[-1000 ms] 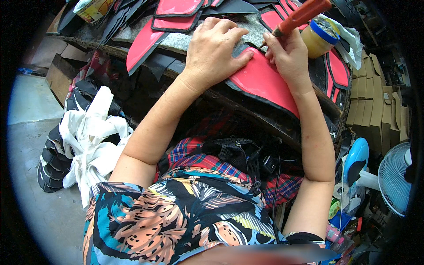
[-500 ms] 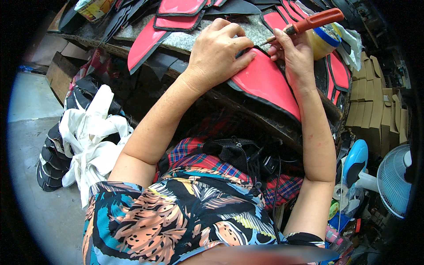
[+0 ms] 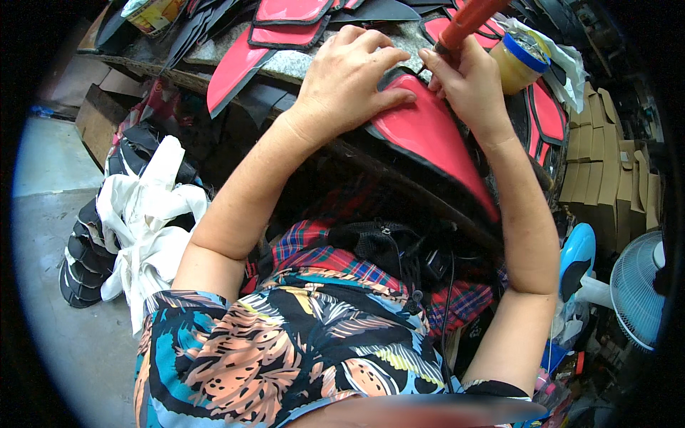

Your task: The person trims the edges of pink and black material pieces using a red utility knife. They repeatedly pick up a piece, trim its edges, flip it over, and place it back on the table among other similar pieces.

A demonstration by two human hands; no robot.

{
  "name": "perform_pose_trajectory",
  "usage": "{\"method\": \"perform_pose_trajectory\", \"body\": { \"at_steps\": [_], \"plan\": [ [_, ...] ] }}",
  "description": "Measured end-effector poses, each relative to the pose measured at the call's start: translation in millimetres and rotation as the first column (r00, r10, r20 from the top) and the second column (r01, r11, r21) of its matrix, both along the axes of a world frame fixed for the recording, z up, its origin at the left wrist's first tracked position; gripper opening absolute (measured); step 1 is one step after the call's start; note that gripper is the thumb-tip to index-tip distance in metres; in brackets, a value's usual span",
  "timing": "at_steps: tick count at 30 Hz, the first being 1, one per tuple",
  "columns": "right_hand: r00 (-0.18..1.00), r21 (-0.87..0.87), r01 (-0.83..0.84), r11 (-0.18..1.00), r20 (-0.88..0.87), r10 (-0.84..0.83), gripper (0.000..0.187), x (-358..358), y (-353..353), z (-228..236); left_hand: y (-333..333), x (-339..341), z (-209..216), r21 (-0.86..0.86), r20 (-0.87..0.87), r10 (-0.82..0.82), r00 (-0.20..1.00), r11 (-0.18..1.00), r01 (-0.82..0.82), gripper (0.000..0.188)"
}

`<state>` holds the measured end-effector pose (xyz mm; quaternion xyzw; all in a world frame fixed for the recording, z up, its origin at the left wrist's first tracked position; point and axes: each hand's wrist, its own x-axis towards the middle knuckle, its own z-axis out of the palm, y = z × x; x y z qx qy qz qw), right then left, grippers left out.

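A glossy pink piece with black edging [image 3: 435,135] slants over the front edge of the workbench, its long end hanging toward me. My left hand [image 3: 349,78] rests at its upper end. The thumb presses on the pink face, and the fingers spread apart over the stone slab [image 3: 289,65]. My right hand [image 3: 467,89] is closed round a red-handled screwdriver [image 3: 467,25], handle upward, at the piece's upper right edge. The fingers hide its tip.
More pink pieces [image 3: 285,36] and dark sheets [image 3: 200,36] lie along the back. A blue-rimmed jar [image 3: 519,68] stands right of my hand. White cloth [image 3: 153,228] hangs at left; cardboard [image 3: 599,157] and a fan [image 3: 638,289] stand at right.
The screwdriver has tipped more upright, and my right forearm has swung outward. The pink piece's lower end has shifted right and toward me. My left fingers have spread wider.
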<state>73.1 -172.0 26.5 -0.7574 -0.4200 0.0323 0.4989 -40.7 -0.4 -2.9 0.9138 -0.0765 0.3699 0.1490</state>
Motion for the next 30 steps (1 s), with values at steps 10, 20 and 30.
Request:
{"method": "perform_pose_trajectory", "body": {
  "at_steps": [10,20,30],
  "plan": [
    [0.979,0.207,0.125,0.97,-0.185,-0.087,0.024,-6,7,-12,6,4,-3,0.006,-0.058,-0.051,0.997,0.999,0.052,0.026],
    [0.896,0.37,0.164,0.915,-0.444,0.02,0.015,-6,0,-12,4,1,-2,0.005,-0.02,-0.043,0.999,0.999,0.043,0.021],
    [0.889,0.356,0.146,0.923,-0.457,0.036,0.015,-5,1,-12,2,0,-2,0.007,-0.019,-0.033,0.999,0.999,0.033,0.022]
  ]
}}
